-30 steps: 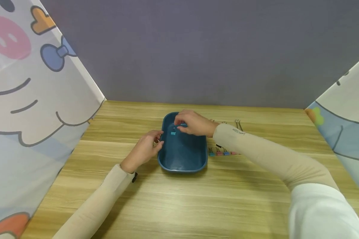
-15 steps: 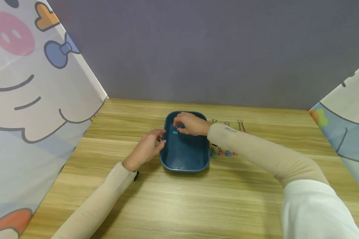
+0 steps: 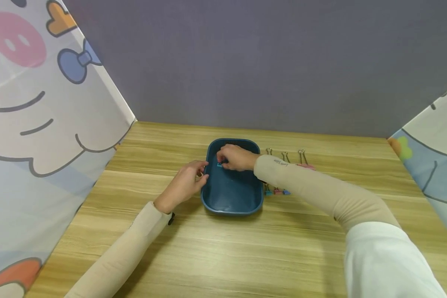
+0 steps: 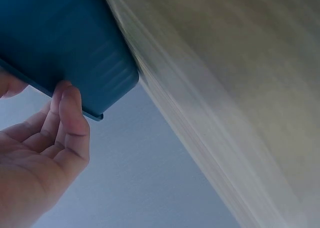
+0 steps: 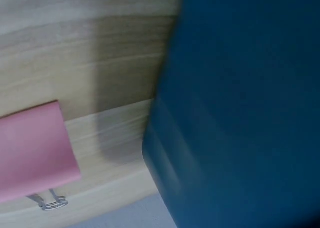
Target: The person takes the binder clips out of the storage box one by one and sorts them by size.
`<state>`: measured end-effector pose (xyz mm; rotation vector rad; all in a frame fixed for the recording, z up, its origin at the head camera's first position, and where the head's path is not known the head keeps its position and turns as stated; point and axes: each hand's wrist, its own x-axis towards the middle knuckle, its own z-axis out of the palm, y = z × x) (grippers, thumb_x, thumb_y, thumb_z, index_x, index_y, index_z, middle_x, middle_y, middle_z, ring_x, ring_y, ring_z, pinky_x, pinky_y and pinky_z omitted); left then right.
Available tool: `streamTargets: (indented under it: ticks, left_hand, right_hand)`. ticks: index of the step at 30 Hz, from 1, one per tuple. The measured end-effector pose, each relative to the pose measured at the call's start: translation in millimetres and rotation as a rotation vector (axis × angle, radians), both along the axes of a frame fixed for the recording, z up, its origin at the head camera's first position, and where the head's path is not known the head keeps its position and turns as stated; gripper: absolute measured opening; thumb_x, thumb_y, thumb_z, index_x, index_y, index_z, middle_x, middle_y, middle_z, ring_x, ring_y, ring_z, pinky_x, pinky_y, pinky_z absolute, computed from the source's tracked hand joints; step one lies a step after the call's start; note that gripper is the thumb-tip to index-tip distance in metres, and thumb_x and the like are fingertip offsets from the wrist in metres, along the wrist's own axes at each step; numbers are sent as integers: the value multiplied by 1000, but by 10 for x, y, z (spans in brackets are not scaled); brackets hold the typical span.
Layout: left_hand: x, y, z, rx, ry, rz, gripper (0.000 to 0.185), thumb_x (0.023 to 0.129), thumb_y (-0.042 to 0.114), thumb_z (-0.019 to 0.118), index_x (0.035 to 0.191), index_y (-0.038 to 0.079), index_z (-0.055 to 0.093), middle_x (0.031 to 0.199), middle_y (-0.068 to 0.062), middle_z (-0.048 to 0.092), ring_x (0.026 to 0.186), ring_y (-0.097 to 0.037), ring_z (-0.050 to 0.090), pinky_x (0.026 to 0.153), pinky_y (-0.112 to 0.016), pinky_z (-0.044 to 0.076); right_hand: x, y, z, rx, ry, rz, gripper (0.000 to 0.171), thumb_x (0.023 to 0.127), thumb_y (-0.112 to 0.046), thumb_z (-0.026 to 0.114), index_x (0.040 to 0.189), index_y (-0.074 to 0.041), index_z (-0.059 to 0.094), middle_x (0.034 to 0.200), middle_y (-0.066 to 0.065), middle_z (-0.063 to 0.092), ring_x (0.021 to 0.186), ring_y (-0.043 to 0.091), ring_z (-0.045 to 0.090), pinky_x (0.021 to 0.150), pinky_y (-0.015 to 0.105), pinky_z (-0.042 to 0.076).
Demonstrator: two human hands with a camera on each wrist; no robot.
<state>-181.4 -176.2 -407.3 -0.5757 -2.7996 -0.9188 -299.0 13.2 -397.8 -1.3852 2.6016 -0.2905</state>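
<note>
The wooden table (image 3: 246,248) carries a blue tray (image 3: 232,194) near its middle. Both sleeved forearms reach forward to it. The left hand (image 3: 186,182) lies against the tray's left rim, fingers curled on the edge, which the left wrist view confirms. The right hand (image 3: 235,157) is bent down inside the tray's far end, its fingertips pinching a small blue binder clip (image 3: 220,164) just above the tray floor. More small binder clips (image 3: 277,191) lie on the table just right of the tray.
</note>
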Motion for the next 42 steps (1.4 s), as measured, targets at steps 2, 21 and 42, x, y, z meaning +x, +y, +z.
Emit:
streamTargets:
  ticks: [2, 21, 42]
  left_hand:
    - [-2, -2, 2, 4, 0, -4, 38, 89, 6, 63, 124, -7, 55, 93, -9, 58, 85, -20, 58, 66, -29, 50]
    - [-11, 14, 6, 5, 5, -4, 38, 88, 6, 64, 123, -7, 56, 92, -8, 57, 84, -22, 58, 67, -29, 49]
    - [19, 40, 20, 3, -2, 4, 37, 88, 5, 64, 122, -7, 56, 92, -8, 56, 85, -21, 57, 67, -30, 49]
  right_hand:
    - [-6, -6, -8, 6, 0, 5, 11, 87, -13, 68, 97, -10, 66, 93, 3, 57, 89, 18, 53, 79, 32, 46]
    - [-50, 32, -55, -7, -16, 33, 3, 86, -9, 67, 87, -10, 65, 85, 1, 58, 78, 15, 55, 71, 29, 47]
    - [1, 259, -24, -145, 31, 74, 7, 85, -9, 68, 90, -11, 63, 85, -1, 53, 80, 14, 49, 71, 30, 44]
